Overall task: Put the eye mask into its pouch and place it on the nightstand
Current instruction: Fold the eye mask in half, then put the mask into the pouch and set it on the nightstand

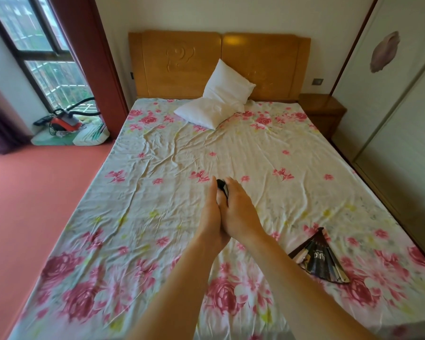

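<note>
My left hand (pixel 212 214) and my right hand (pixel 239 212) are pressed together over the middle of the bed. Between their fingers a small dark item with a pale edge (pixel 222 187) sticks out; most of it is hidden, so I cannot tell whether it is the eye mask, the pouch or both. The wooden nightstand (pixel 322 111) stands at the far right of the bed, beside the headboard.
The bed carries a creased floral sheet (pixel 157 168) and two white pillows (pixel 219 99) near the headboard. A dark folding fan (pixel 317 258) lies open near my right forearm. Wardrobe doors (pixel 398 119) line the right side. A red appliance (pixel 64 121) sits on the floor by the window.
</note>
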Available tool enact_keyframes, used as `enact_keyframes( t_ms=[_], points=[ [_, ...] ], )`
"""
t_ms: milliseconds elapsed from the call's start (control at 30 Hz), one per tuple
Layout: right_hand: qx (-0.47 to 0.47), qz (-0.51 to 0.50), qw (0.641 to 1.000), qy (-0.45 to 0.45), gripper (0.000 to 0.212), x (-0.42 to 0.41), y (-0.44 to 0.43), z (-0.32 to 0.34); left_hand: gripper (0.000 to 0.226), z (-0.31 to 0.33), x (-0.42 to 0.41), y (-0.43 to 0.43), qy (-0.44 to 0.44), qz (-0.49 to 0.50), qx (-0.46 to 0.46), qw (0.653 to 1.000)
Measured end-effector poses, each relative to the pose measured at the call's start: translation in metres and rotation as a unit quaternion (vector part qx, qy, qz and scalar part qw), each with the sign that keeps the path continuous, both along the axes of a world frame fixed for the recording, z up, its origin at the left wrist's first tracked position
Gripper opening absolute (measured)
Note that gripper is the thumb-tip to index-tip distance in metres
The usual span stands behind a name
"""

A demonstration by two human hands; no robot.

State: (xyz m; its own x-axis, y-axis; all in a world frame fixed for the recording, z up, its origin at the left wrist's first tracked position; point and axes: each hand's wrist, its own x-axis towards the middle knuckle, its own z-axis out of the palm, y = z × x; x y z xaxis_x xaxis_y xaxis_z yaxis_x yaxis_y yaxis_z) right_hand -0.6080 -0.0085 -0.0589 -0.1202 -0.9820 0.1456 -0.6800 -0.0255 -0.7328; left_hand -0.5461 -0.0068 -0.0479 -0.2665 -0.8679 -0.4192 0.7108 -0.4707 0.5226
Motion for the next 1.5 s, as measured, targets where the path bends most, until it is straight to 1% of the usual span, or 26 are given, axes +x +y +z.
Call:
enact_keyframes(
  t_ms=[67,100,133,200,233,267,333,367,433,500,567,667,767,900,967,1033,1100,1167,1233,1300,1400,1500],
  points=[
    [0.057,0.032,0.998,0.009,0.052,0.000,-0.001,0.001,0.064,-0.001,0.000,0.001,-0.013,0.011,-0.008,1.000],
    [0.080,0.055,0.995,-0.004,0.053,-0.001,-0.001,0.004,0.063,-0.001,0.000,0.001,-0.016,0.022,-0.013,1.000],
    [0.090,0.078,0.992,-0.038,0.048,-0.004,-0.001,0.008,0.061,-0.002,0.001,0.000,-0.019,0.026,-0.018,0.999],
    [0.079,0.099,0.980,-0.153,0.034,-0.012,0.000,0.018,0.053,-0.007,0.006,-0.006,-0.020,0.022,-0.023,0.999],
    [0.066,0.079,0.974,-0.201,0.035,-0.019,0.000,0.023,0.049,-0.010,0.009,-0.010,-0.020,0.027,-0.013,0.999],
    [0.043,0.043,0.972,-0.227,0.038,-0.027,-0.001,0.028,0.046,-0.013,0.012,-0.014,-0.023,0.038,0.000,0.999],
    [-0.009,-0.039,0.975,-0.218,0.037,-0.048,-0.003,0.031,0.043,-0.014,0.017,-0.019,-0.028,0.040,0.002,0.999],
    [-0.016,-0.061,0.976,-0.210,0.035,-0.056,-0.005,0.029,0.042,-0.013,0.017,-0.020,-0.030,0.033,-0.006,0.999],
    [0.010,-0.066,0.973,-0.222,0.034,-0.064,-0.006,0.023,0.045,-0.012,0.016,-0.020,-0.035,0.024,-0.018,0.999],
    [0.033,-0.067,0.962,-0.263,0.035,-0.062,-0.005,0.014,0.052,-0.012,0.013,-0.020,-0.039,0.021,-0.021,0.999],
    [0.020,-0.077,0.955,-0.286,0.037,-0.058,-0.005,0.009,0.060,-0.015,0.010,-0.021,-0.045,0.020,-0.018,0.999],
    [-0.005,-0.113,0.952,-0.284,0.035,-0.058,-0.006,0.008,0.065,-0.016,0.007,-0.022,-0.070,0.006,-0.020,0.997],
    [-0.018,-0.136,0.947,-0.290,0.030,-0.061,-0.008,0.010,0.055,-0.014,0.003,-0.022,-0.098,0.006,-0.043,0.994],
    [-0.020,-0.131,0.951,-0.280,0.029,-0.062,-0.008,0.010,0.041,-0.013,0.001,-0.021,-0.135,0.007,-0.063,0.989],
    [-0.010,-0.125,0.946,-0.300,0.027,-0.063,-0.008,0.012,0.039,-0.014,0.002,-0.021,-0.153,0.002,-0.070,0.986],
    [0.000,-0.120,0.939,-0.322,0.020,-0.064,-0.008,0.015,0.039,-0.016,0.004,-0.022,-0.170,-0.003,-0.074,0.983],
    [-0.005,-0.123,0.939,-0.322,0.010,-0.062,-0.009,0.017,0.036,-0.016,0.005,-0.022,-0.179,-0.012,-0.080,0.981],
    [-0.016,-0.147,0.935,-0.323,0.009,-0.061,-0.009,0.016,0.032,-0.016,0.007,-0.021,-0.174,-0.030,-0.083,0.981],
    [-0.020,-0.179,0.924,-0.338,0.012,-0.059,-0.009,0.014,0.029,-0.020,0.009,-0.020,-0.153,-0.062,-0.089,0.982],
    [-0.026,-0.211,0.913,-0.348,0.010,-0.057,-0.007,0.010,0.026,-0.025,0.011,-0.019,-0.147,-0.085,-0.093,0.981],
    [-0.023,-0.245,0.896,-0.370,0.002,-0.055,0.002,0.004,0.023,-0.033,0.011,-0.023,-0.177,-0.091,-0.101,0.975],
    [-0.017,-0.263,0.876,-0.405,0.010,-0.061,0.013,0.001,0.024,-0.036,0.006,-0.026,-0.202,-0.110,-0.095,0.969]
  ],
)
